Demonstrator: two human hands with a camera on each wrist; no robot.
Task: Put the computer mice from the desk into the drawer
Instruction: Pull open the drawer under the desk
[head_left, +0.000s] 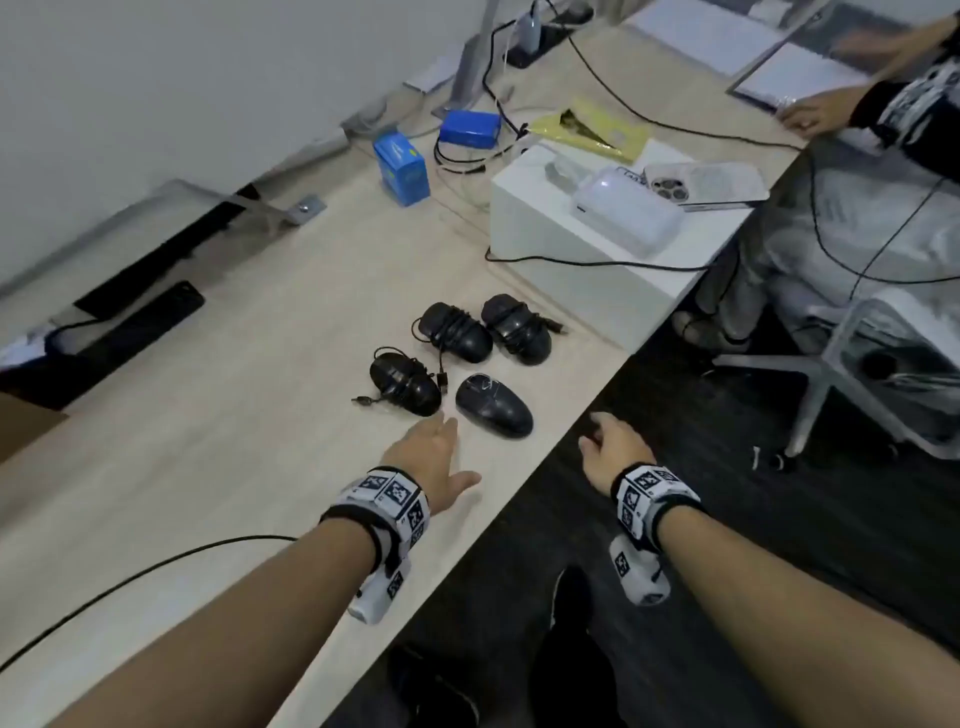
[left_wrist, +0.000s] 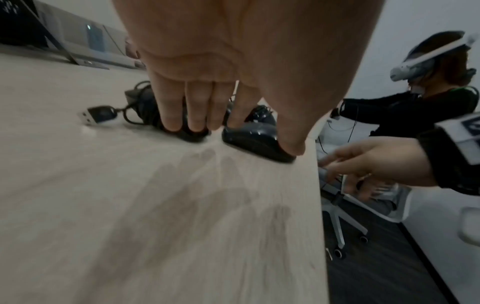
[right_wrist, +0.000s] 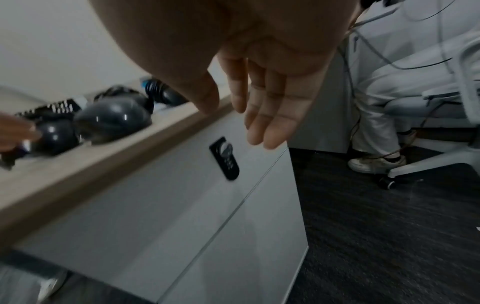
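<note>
Reaching with our left grip (head_left: 434, 457) spread — nearest mouse (head_left: 494, 404) just ahead; right grip (head_left: 608, 447) slack beside the tabletop (head_left: 208, 467).

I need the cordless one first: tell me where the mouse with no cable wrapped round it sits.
In the head view the bare mouse lies near the desk's front edge, right of a cable-wrapped mouse, just ahead of the left hand.

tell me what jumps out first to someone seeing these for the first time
Four black computer mice sit clustered near the desk edge, three wrapped in their cables. The left hand reaches toward the nearest pair, open. The right hand hangs open off the edge, before the shut drawer.
</note>
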